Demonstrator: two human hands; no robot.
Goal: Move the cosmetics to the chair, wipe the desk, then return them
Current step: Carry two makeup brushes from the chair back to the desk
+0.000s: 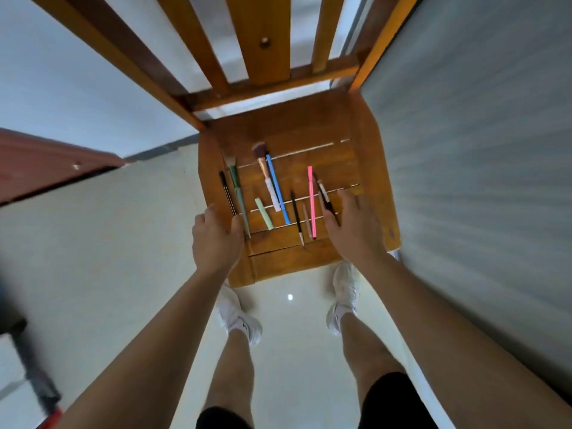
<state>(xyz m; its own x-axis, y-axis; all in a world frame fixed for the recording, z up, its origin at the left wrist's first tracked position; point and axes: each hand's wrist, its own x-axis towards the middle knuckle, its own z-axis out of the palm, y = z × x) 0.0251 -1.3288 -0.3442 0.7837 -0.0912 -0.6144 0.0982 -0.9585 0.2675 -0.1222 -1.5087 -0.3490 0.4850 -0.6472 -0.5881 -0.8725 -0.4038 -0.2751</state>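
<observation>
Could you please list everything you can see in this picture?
chair: one, brown wood, centre
powder brush: one, white-handled, mid-seat
flat brush: one, green-handled, seat left
dark brush: one, black, rightmost
blue pen: one, blue, beside powder brush
pink pen: one, pink, seat right
short stick: one, pale green, mid-seat
thin pencils: three, two black, one beige, on seat
shoes: two, white, floor
left hand: one, seat's left edge
right hand: one, seat's right

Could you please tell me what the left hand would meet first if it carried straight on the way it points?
Most likely the thin black brush, with the green-handled brush right beside it on the chair seat; the left hand sits at their near ends, though depth is unclear.
</observation>
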